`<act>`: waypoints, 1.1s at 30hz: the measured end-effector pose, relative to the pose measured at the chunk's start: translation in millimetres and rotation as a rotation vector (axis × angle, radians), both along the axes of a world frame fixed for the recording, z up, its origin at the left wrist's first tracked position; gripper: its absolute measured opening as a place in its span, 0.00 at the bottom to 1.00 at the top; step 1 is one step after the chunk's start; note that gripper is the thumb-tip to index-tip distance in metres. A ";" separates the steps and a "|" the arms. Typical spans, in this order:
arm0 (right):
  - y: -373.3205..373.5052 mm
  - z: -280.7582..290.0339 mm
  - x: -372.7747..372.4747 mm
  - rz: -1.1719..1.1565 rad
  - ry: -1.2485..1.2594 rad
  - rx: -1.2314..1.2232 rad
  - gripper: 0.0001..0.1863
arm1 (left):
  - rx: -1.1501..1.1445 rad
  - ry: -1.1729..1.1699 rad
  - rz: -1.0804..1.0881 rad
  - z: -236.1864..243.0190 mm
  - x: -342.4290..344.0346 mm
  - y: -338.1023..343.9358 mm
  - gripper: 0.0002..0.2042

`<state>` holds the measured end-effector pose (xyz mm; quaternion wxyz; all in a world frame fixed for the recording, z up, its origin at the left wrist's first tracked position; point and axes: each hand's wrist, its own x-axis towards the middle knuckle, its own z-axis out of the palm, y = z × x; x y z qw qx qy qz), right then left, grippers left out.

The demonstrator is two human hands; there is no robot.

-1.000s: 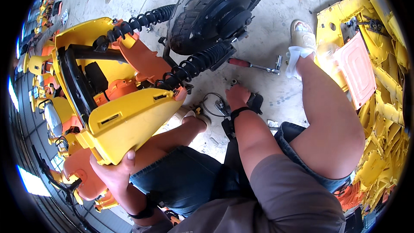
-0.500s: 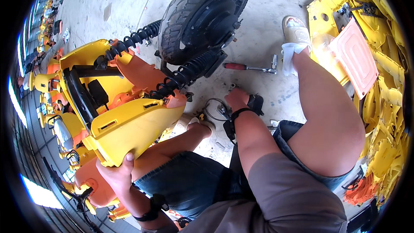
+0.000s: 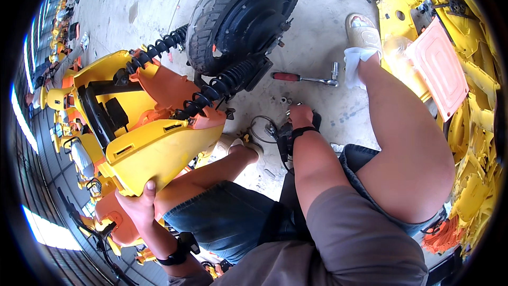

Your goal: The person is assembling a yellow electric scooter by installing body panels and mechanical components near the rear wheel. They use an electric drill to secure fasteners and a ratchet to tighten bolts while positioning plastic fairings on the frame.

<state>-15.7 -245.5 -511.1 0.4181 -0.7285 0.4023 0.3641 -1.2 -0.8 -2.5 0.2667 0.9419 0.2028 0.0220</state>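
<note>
My left hand (image 3: 138,202) grips the lower edge of a yellow plastic scooter body shell (image 3: 159,153), thumb on top. The shell lies tilted, with a black-tyred wheel (image 3: 241,21) and a black coil shock absorber (image 3: 217,87) on its far side. Down at the concrete floor, my right hand (image 3: 300,115) is closed, its fingers curled and partly hidden; what they hold cannot be made out. Small metal pieces (image 3: 286,100) lie just beyond it, and a thin cable loop (image 3: 260,128) is to its left. Farther off lies a ratchet wrench (image 3: 307,78) with a red-and-black handle.
Yellow plastic panels (image 3: 471,175) are heaped along the right, with a pink-orange panel (image 3: 438,69) leaning on them. My sandalled foot (image 3: 363,34) stands by the ratchet. Several yellow and orange scooters (image 3: 84,151) line the left side. Orange strands (image 3: 443,234) lie low on the right.
My right hand has moved slightly to the right, uncovering more of the small metal pieces. The wheel and shell appear shifted a little left; my left hand stays on the shell.
</note>
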 end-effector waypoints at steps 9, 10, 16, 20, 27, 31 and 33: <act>41.8 3.0 -86.1 0.208 0.168 -0.109 0.26 | -0.011 0.005 -0.002 -0.2 -2.0 6.0 0.35; 46.8 22.2 -86.6 0.166 0.236 -0.141 0.29 | -0.009 -0.006 0.002 -0.3 -2.6 5.6 0.35; 36.8 81.4 -71.3 0.145 0.309 -0.194 0.40 | 0.005 -0.058 -0.017 -1.5 -3.4 2.6 0.36; 40.4 79.1 -75.6 0.249 0.248 -0.263 0.35 | 0.015 -0.053 -0.015 0.0 -5.9 4.4 0.36; 39.0 65.1 -101.9 0.404 0.073 -0.429 0.24 | 0.061 -0.076 -0.050 -4.6 0.2 1.5 0.34; 50.7 72.2 -118.3 0.514 -0.033 -0.463 0.24 | 0.132 -0.104 -0.020 9.2 -11.9 -2.1 0.32; 43.2 56.4 -116.6 0.521 -0.023 -0.507 0.26 | 0.103 -0.119 -0.058 -9.3 -2.5 6.4 0.32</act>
